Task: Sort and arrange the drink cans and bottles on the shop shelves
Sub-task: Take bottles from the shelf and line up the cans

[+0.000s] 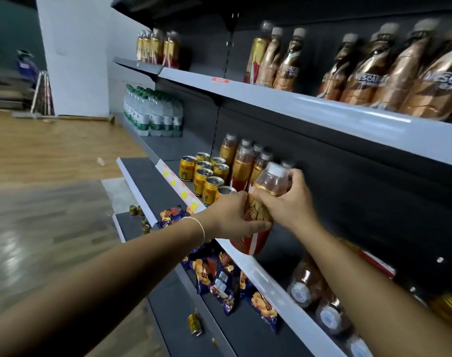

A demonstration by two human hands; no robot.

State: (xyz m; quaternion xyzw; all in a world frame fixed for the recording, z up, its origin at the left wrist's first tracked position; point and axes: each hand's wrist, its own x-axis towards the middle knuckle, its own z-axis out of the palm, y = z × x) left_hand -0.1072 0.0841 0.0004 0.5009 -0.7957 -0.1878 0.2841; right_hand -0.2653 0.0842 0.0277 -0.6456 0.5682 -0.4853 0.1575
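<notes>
Clearly mid-placement, both the left hand point(230, 215) and right hand point(284, 202) grip one tea bottle point(258, 215) over the shelf lip point(271, 282), needing an upright set-down beside the standing bottles point(245, 163) just beyond.

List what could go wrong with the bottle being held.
1. The held bottle is tilted with its base over the shelf edge; a slip could drop it onto the snack bags below.
2. The left grip sits close to the gold cans; it may topple them.
</notes>
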